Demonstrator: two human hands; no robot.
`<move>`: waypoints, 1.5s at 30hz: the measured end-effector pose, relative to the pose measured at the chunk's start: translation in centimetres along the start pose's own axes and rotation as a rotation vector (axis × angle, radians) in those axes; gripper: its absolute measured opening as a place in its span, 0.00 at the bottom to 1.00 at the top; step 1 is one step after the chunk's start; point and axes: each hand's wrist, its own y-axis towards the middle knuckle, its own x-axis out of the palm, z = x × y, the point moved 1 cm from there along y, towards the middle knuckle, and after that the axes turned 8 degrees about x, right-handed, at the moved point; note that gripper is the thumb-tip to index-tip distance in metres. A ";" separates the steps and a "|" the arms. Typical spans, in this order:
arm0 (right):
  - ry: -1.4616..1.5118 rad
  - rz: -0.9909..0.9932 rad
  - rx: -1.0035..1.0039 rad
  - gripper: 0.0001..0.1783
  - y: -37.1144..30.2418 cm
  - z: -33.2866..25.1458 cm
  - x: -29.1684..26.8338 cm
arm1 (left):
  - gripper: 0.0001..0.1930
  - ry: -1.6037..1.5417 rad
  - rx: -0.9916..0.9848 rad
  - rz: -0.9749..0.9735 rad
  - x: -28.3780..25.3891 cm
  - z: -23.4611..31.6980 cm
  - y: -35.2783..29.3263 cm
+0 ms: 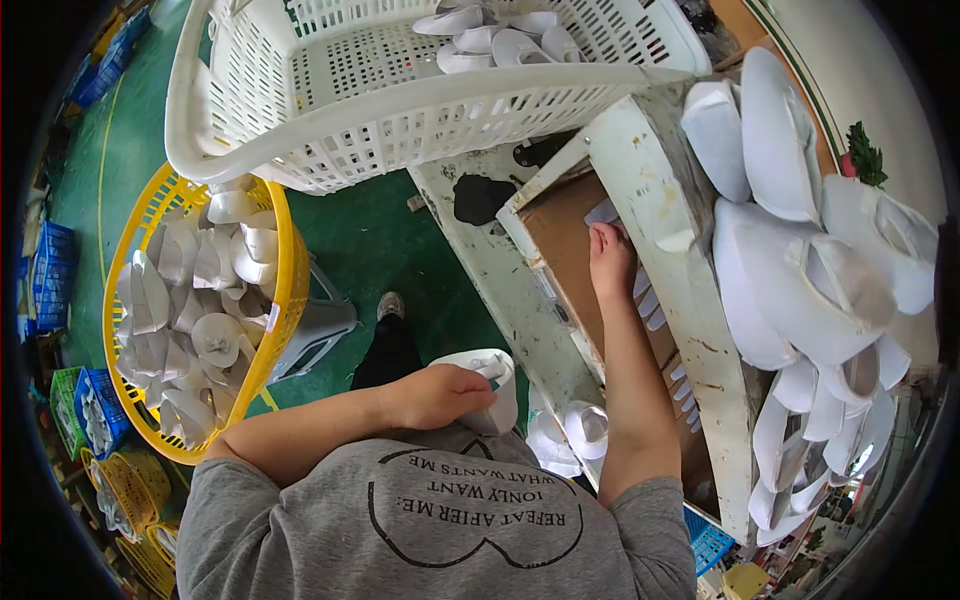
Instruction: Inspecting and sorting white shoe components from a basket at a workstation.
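Note:
Close to my body, my left hand (440,396) is closed around a white shoe upper (503,405), whose opening faces up. My right hand (611,262) reaches into the brown-lined compartment (572,240) of the worn pale bench. Its fingers are curled at a flat white piece (601,212) that shows just past them; the palm side is hidden. More small white strips (684,390) lie in a row along the compartment, partly behind my right forearm.
A white basket (400,110) with several white uppers stands ahead. To the left, a yellow basket (292,270) full of white pieces rests on a grey stool (318,318). White uppers (800,280) are heaped beyond the bench top (665,220) at right. A dark lump (482,198) lies on the frame.

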 end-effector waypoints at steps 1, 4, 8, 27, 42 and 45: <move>0.002 -0.006 -0.006 0.07 0.3 0.3 0.4 | 0.16 -0.002 0.031 0.018 -0.3 0.0 0.0; -0.187 0.021 -0.184 0.06 0.9 0.7 1.4 | 0.16 0.271 0.083 -0.037 -0.8 1.5 -0.3; -0.003 -0.083 0.030 0.06 1.8 0.4 2.3 | 0.16 0.260 0.068 0.086 -1.0 0.3 0.3; 0.726 0.079 0.208 0.12 2.5 7.5 5.1 | 0.09 -0.085 0.074 0.318 -1.4 -1.8 4.5; 0.180 -0.248 -0.014 0.11 -8.7 -10.5 -4.2 | 0.21 -0.192 -0.211 0.494 -4.9 -1.8 13.8; 0.403 -0.080 0.129 0.17 -8.9 -9.9 -3.7 | 0.18 -0.160 -0.179 0.450 -5.2 -2.6 13.5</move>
